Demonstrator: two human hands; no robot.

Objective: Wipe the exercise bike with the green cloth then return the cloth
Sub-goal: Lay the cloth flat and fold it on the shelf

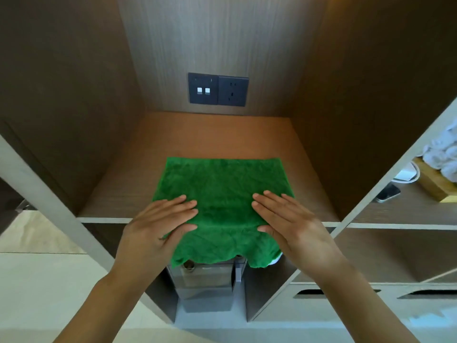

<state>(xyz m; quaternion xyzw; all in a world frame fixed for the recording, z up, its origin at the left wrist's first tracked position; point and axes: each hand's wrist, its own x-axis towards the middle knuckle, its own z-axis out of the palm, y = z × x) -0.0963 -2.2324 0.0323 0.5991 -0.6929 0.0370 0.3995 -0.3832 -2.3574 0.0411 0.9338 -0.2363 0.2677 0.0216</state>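
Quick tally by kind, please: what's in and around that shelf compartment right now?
Green cloth: 1
Hands pressing flat on it: 2, left hand and right hand
Wall plates: 2, switch plate and socket plate
Phone in the next compartment: 1
Total: 6

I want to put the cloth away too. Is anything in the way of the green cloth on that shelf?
Nothing visible blocks it. The green cloth already lies spread on the shelf, its near edge hanging over the front. The left hand and right hand rest flat on it.
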